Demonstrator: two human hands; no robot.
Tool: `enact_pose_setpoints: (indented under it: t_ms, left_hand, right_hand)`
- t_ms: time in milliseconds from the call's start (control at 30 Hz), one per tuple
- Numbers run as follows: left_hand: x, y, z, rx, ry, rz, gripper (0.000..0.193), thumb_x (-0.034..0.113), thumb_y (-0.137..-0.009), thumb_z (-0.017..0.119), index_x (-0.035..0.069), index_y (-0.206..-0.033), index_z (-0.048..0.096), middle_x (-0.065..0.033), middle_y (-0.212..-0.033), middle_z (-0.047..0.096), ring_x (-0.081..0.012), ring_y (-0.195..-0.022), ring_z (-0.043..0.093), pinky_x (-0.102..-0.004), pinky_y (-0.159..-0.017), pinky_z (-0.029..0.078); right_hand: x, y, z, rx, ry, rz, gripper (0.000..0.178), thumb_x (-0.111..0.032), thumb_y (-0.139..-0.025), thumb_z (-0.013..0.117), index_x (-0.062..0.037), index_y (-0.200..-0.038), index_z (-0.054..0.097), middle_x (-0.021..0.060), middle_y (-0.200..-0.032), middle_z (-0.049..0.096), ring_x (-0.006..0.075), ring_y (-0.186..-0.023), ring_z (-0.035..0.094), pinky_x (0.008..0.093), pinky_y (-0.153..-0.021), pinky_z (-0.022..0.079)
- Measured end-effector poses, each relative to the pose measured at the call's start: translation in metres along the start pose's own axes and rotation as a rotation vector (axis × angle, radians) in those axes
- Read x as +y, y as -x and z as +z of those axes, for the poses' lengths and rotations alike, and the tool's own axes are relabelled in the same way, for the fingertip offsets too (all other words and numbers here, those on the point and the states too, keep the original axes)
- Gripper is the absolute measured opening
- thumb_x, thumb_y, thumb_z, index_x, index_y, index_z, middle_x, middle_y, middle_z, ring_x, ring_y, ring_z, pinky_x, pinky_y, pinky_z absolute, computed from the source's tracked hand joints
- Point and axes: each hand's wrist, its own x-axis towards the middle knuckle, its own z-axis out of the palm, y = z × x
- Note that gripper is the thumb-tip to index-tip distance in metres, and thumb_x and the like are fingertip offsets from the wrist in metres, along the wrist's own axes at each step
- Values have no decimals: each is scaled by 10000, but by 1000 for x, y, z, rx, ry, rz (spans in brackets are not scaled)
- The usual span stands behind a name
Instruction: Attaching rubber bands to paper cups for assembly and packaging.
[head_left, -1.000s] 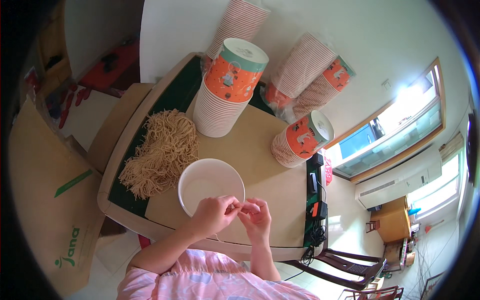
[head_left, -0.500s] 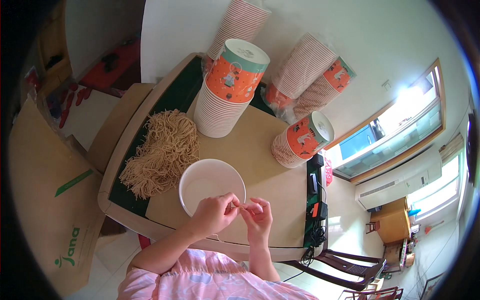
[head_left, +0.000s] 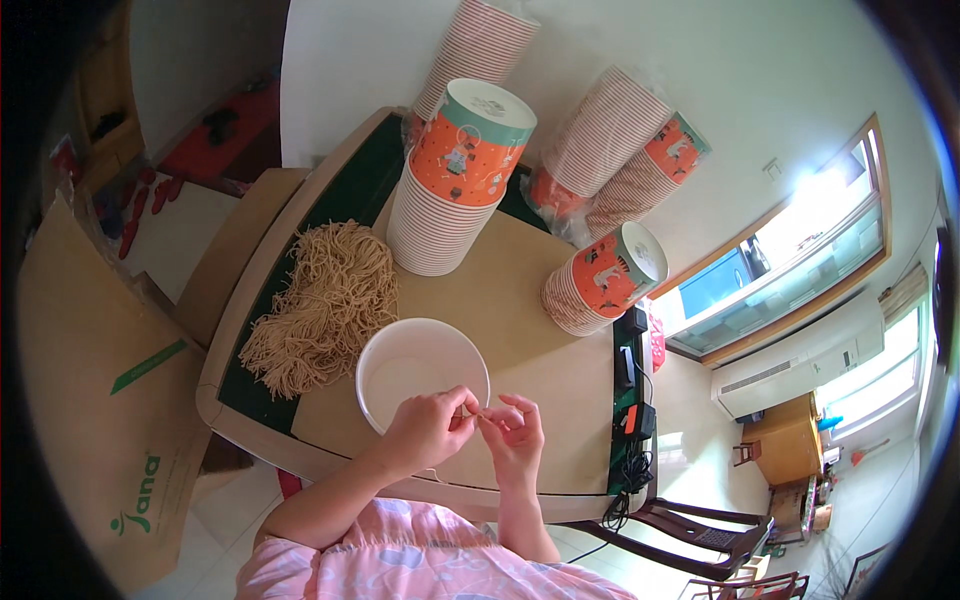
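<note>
A white paper bucket (head_left: 400, 345) stands with its mouth up near the table's front edge. My left hand (head_left: 430, 430) is closed in a pinch at the bucket's near right rim, partly covering it. Against it, my right hand (head_left: 513, 438) pinches too, thumb and forefinger together. Between the fingertips runs a thin beige cord, mostly hidden; a loose cord end (head_left: 433, 474) shows below my left wrist. To the left of the bucket lies a large heap of beige cords (head_left: 330, 300).
Behind the bucket rises a tall stack of orange and green paper buckets (head_left: 465, 170), upside down. A shorter stack (head_left: 605, 280) stands to the right, with wrapped stacks (head_left: 600, 140) by the wall. Power adapters (head_left: 640, 420) and cables line the right edge. A cardboard box (head_left: 100, 400) is at left.
</note>
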Motion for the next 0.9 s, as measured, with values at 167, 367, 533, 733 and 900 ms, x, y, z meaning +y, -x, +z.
enact_pose_setpoints:
  t_ms: [167, 367, 533, 733, 900]
  left_hand:
    - [1, 0, 1, -7, 2, 13, 116, 88, -802, 701, 50, -875, 619, -64, -641, 629, -193, -565, 632, -325, -540, 488]
    - [0, 0, 2, -18, -3, 3, 110, 94, -806, 703, 54, -873, 625, -58, -639, 628, -185, -565, 630, -323, -539, 487]
    - [0, 0, 1, 5, -4, -26, 103, 105, -805, 708, 59, -854, 629, -50, -615, 608, -181, -543, 611, -322, -532, 483]
    - [0, 1, 0, 35, -14, -47, 106, 109, -785, 707, 58, -842, 635, -57, -602, 594, -181, -527, 592, -322, -529, 481]
    - [-2, 0, 3, 45, -23, -14, 103, 109, -787, 699, 56, -853, 641, -58, -610, 597, -178, -536, 596, -320, -535, 483]
  right_hand:
    - [-3, 0, 0, 13, 59, 2, 423, 98, -825, 662, -9, -1199, 496, 67, -936, 674, 121, -896, 636, 256, -828, 488]
    - [-5, 0, 0, 27, 165, -58, 435, 102, -817, 662, -13, -1202, 497, 74, -935, 677, 130, -907, 635, 260, -833, 486]
    - [-3, 1, 1, 2, 134, -81, 430, 110, -819, 653, -12, -1199, 493, 85, -940, 678, 138, -908, 632, 263, -845, 486]
    - [7, 4, 3, 13, 186, -218, 360, 134, -820, 631, -3, -1133, 516, 89, -959, 654, 156, -917, 628, 281, -858, 486]
    - [10, 0, -1, -25, 88, -243, 335, 149, -819, 617, -4, -1101, 523, 90, -979, 633, 159, -923, 620, 297, -863, 487]
